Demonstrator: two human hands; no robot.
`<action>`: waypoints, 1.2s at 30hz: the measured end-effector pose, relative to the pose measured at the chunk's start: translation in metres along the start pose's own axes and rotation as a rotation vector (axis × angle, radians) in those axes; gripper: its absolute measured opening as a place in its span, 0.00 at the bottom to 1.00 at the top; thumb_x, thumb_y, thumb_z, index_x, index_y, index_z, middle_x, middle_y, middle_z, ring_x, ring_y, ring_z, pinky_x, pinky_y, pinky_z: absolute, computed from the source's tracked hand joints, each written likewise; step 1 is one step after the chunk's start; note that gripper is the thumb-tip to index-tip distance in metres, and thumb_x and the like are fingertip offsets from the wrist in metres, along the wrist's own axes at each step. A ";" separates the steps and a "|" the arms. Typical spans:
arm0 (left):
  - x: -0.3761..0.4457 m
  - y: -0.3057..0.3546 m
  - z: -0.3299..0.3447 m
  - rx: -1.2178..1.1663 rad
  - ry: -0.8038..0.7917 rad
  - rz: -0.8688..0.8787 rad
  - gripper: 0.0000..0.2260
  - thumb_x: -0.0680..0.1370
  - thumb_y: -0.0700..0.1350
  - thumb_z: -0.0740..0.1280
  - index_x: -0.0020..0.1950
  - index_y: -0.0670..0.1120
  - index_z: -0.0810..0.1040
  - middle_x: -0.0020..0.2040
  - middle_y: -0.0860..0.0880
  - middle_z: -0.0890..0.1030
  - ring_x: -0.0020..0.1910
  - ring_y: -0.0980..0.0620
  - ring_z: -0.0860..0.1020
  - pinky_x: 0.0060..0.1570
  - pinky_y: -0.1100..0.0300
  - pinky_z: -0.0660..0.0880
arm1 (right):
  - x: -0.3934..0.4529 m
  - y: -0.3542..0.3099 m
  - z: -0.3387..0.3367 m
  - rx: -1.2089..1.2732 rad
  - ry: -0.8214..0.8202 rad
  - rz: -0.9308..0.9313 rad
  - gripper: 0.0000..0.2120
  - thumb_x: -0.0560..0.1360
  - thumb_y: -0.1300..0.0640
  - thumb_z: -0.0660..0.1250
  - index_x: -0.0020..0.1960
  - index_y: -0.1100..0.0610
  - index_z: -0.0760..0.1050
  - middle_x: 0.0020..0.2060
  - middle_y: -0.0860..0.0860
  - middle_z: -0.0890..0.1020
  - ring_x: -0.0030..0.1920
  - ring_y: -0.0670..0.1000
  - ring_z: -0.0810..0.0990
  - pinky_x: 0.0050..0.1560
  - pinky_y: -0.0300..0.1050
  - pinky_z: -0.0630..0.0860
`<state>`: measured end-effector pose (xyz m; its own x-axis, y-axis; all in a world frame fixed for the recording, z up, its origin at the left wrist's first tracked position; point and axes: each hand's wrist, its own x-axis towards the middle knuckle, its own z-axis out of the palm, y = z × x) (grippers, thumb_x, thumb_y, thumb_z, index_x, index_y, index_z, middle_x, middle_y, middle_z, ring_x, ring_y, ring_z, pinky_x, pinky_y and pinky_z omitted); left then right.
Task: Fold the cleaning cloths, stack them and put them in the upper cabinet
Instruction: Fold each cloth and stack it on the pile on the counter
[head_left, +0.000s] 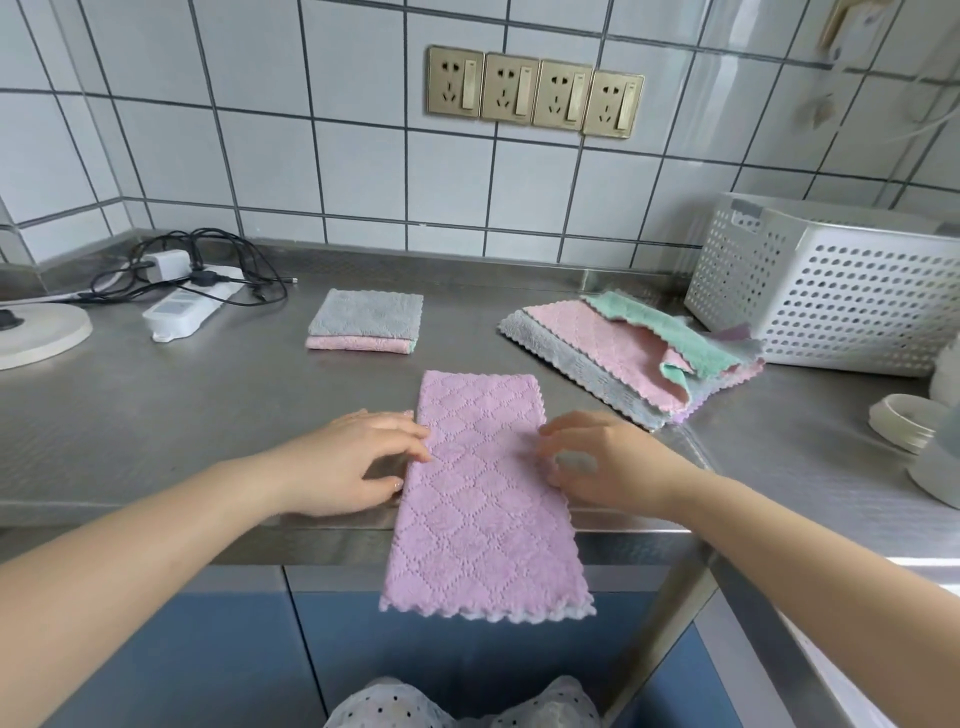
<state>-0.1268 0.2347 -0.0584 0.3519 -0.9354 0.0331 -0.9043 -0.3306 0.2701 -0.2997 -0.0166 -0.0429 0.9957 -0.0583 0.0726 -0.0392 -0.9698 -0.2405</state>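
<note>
A lilac quilted cloth (483, 493), folded once into a long strip, lies on the steel counter (156, 415) with its near half hanging over the front edge. My left hand (343, 462) touches its left edge with fingers spread. My right hand (608, 462) rests on its right edge, fingers loosely bent. Behind it sits a small stack of folded cloths (363, 322), grey on pink. A heap of unfolded cloths (639, 353) in pink, green, grey and lilac lies at the right.
A white perforated basket (831, 291) stands at the back right. White bowls (909, 421) sit at the right edge. A power strip with black cables (182, 306) and a round white base (36, 332) occupy the back left. Wall sockets (535, 91) are above.
</note>
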 end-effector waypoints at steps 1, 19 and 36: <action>-0.004 0.002 0.000 -0.015 -0.056 0.014 0.21 0.74 0.51 0.61 0.67 0.59 0.70 0.71 0.65 0.59 0.71 0.67 0.52 0.74 0.59 0.47 | -0.007 0.002 0.000 0.020 -0.039 -0.052 0.19 0.75 0.54 0.65 0.65 0.44 0.74 0.68 0.46 0.70 0.67 0.46 0.68 0.68 0.41 0.64; -0.020 0.024 0.014 0.069 -0.100 0.069 0.33 0.75 0.33 0.53 0.70 0.64 0.50 0.74 0.64 0.53 0.73 0.68 0.48 0.75 0.53 0.38 | -0.030 -0.018 0.016 0.055 -0.054 -0.120 0.29 0.70 0.52 0.45 0.69 0.45 0.69 0.68 0.39 0.69 0.69 0.40 0.65 0.74 0.44 0.52; 0.051 0.029 0.009 -0.849 0.486 -0.323 0.06 0.78 0.41 0.63 0.55 0.44 0.75 0.45 0.43 0.83 0.43 0.49 0.78 0.51 0.57 0.75 | 0.046 -0.024 0.014 0.594 0.367 0.504 0.15 0.79 0.51 0.61 0.35 0.56 0.66 0.29 0.48 0.71 0.31 0.48 0.69 0.32 0.40 0.62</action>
<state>-0.1370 0.1759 -0.0574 0.7781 -0.6040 0.1728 -0.3468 -0.1836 0.9198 -0.2514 0.0069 -0.0475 0.7770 -0.6207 0.1051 -0.3159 -0.5289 -0.7877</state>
